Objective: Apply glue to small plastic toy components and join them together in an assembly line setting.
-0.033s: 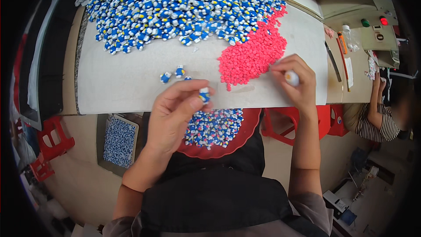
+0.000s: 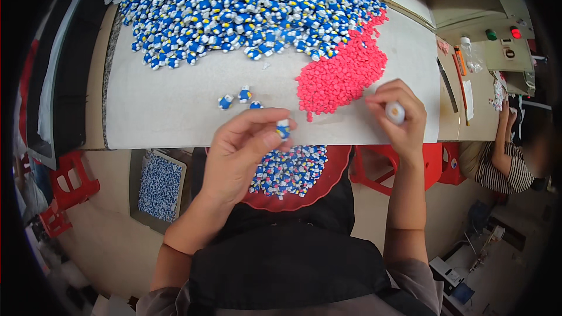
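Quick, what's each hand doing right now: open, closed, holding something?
Left hand: closed, holding a small blue-and-white figure with yellow markings.
Right hand: closed around a white, round-ended object.

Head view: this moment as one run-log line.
left hand: holds blue-white figurine | right hand: holds white bottle | pink pieces: heaped on table, against figurine pile

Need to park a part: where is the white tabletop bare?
Free: white tabletop left of the three loose pieces, and a strip between the pink pieces and the tabletop's right edge, beyond the right hand. Crowded: the far side, under the blue-and-white heap.
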Motion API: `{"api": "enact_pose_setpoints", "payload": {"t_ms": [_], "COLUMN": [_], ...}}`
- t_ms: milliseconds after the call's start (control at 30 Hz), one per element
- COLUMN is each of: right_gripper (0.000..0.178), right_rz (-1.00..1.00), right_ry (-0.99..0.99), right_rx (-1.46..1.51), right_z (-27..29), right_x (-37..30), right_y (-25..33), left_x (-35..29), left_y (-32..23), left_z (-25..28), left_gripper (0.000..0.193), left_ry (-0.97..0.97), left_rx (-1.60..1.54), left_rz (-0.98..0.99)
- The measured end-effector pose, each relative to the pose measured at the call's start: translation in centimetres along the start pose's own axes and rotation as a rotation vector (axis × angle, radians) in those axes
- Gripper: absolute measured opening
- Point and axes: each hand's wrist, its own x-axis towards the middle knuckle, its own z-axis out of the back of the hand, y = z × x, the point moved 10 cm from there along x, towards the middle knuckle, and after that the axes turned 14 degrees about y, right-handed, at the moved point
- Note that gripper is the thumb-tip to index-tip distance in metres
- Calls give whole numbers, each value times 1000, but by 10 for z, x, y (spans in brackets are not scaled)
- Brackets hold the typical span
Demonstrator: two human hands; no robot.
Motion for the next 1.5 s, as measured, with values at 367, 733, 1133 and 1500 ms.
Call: {"api": "enact_pose_setpoints", "payload": {"t_ms": [367, 733, 1133, 1500], "right_gripper": [18, 17, 21, 30], "right_rz": [76, 70, 19, 190], "right_ry": [32, 91, 220, -136], "right_rx": [320, 256, 415, 0], "right_z": [-44, -46, -56, -39], "right_x": [-3, -2, -1, -19], "right_y": [60, 66, 52, 82], "left_x": [3, 0, -3, -4], "left_y": [22, 19, 37, 56], "left_z": [-16, -19, -20, -35], "left_gripper": [23, 24, 23, 23], "left_ry": [65, 87, 117, 100], "left_rx": [-37, 44, -157, -568], "left_rz": [42, 30, 141, 182]}}
